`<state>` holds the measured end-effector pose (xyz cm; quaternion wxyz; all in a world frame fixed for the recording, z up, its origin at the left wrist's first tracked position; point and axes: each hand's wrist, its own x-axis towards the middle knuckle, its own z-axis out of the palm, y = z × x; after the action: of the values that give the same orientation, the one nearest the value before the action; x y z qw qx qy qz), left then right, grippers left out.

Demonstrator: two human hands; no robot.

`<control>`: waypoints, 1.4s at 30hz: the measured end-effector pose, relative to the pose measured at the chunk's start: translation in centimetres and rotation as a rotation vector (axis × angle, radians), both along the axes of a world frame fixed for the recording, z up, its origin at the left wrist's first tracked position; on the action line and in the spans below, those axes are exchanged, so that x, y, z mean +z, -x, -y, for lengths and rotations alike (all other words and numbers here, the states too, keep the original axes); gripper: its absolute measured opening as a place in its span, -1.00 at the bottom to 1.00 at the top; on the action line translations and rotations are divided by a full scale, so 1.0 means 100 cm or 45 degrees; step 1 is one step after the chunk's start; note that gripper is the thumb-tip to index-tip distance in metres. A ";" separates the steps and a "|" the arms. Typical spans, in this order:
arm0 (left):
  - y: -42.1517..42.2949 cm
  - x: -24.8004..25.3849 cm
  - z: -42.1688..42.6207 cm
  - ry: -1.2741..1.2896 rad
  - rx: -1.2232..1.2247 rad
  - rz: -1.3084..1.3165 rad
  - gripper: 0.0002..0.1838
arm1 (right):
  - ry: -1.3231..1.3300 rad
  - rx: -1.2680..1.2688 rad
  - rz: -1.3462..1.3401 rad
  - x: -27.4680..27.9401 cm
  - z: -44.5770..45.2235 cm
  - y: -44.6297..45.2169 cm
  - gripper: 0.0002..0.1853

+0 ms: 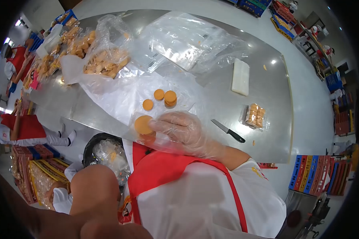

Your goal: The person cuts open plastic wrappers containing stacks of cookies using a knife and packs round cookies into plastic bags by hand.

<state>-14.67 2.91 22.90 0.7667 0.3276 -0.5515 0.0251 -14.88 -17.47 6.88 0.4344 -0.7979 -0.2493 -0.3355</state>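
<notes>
My right hand (181,129), in a clear plastic glove, is closed at the table's near edge. Its fingertips grip the rim of a round orange-brown biscuit (142,125), with clear plastic film hanging around and below it. Just beyond the hand, several similar biscuits (158,94) lie on a white plastic sheet (111,95), some of them stacked. A large blurred patch of bare skin fills the lower left, close to the camera. It may be part of my left hand or arm, and no fingers can be made out clearly.
On the metal table (263,103) lie a black-handled knife (229,131), a biscuit packet (255,116), a white folded stack (240,77) and clear bags (179,40). Bagged biscuits (107,61) crowd the far left. A lined bin (107,155) stands below. Co-workers (24,128) are at left.
</notes>
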 end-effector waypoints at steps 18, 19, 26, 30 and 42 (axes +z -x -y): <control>-0.002 0.006 0.007 0.014 -0.031 -0.014 -0.22 | 0.007 0.016 -0.038 -0.010 0.003 -0.003 -0.41; -0.002 0.007 0.007 0.011 -0.033 -0.015 -0.22 | -0.011 0.041 -0.055 -0.011 0.004 -0.004 -0.41; 0.001 0.009 0.010 0.009 -0.057 -0.035 -0.21 | 0.042 -0.024 -0.015 -0.007 0.003 -0.003 -0.44; 0.000 0.014 0.008 0.001 -0.062 -0.058 -0.21 | 0.030 -0.040 -0.023 -0.007 0.002 -0.002 -0.45; -0.088 -0.108 -0.023 -0.455 0.186 -0.975 -0.04 | -0.015 0.108 -0.084 0.014 0.013 -0.002 -0.48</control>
<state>-5.92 5.20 12.09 0.8435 0.4791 -0.1980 -0.1403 -14.70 -18.80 8.32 0.4609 -0.7946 -0.2666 -0.2917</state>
